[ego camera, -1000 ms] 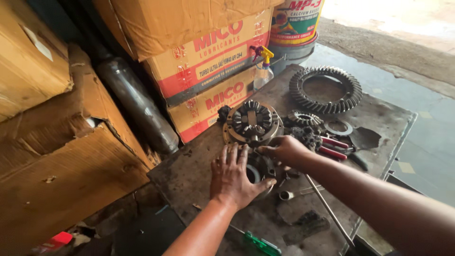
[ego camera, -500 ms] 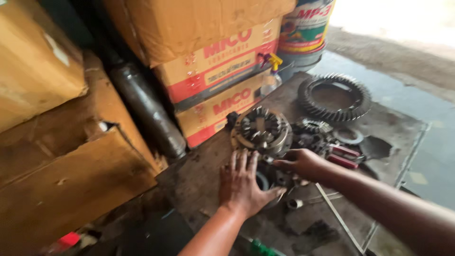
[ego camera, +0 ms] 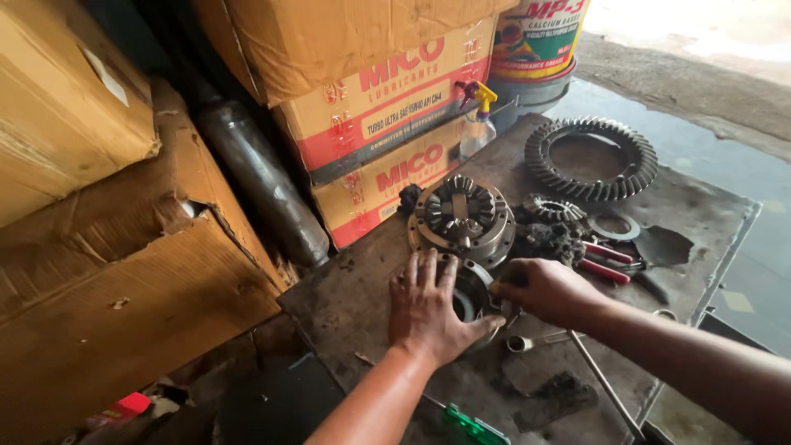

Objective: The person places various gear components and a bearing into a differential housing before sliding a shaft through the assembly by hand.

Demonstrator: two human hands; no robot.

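Both hands unmoved, left hand (ego camera: 428, 309) flat, right hand (ego camera: 545, 290) gripping round housing (ego camera: 471, 298).

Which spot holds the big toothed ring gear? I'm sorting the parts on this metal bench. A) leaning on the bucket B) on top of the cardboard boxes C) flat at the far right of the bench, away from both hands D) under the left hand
C: the ring gear lies flat at the bench's far right, away from the left hand and right hand.
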